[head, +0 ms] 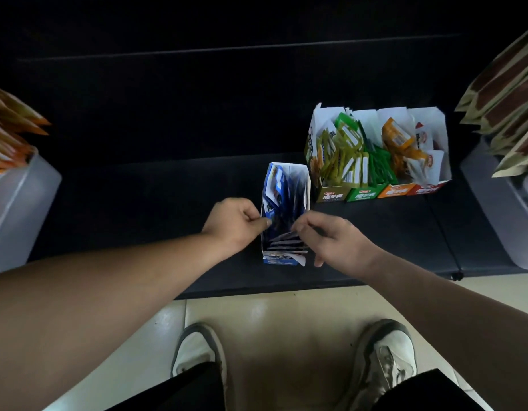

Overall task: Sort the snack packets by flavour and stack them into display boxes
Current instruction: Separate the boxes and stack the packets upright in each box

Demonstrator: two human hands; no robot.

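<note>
Head view. A blue display box (279, 260) stands on a dark counter (138, 218), close to its near edge and roughly central. It holds blue snack packets (282, 203) standing on edge in a loose row, some of them leaning.

The left hand (234, 225) is at the box's left wall, fingers curled, with thumb and forefinger pinching that wall. Whether a packet is caught in the same pinch cannot be told. The right hand (334, 237) is at the near right corner of the box, fingers bent over and pinching the top edges of the nearest blue packets.

Behind and to the right, just beside the blue box's far corner, four display boxes stand in a touching row:
- an olive box (332, 197) with yellow-green packets (336, 155);
- a green box (365, 194) with green packets (378, 164);
- an orange box (397, 191) with orange packets (396, 140);
- a red box (428, 188) with white-and-red packets (428, 143).

At the far left a grey bin (19, 203) carries orange pouches (7, 134). At the far right a second grey bin (494, 209) carries brown-and-beige pouches (509, 93). Both are well apart from the blue box.

Below the counter edge there is a pale tiled floor (286, 321) and the person's two shoes (197, 351).
</note>
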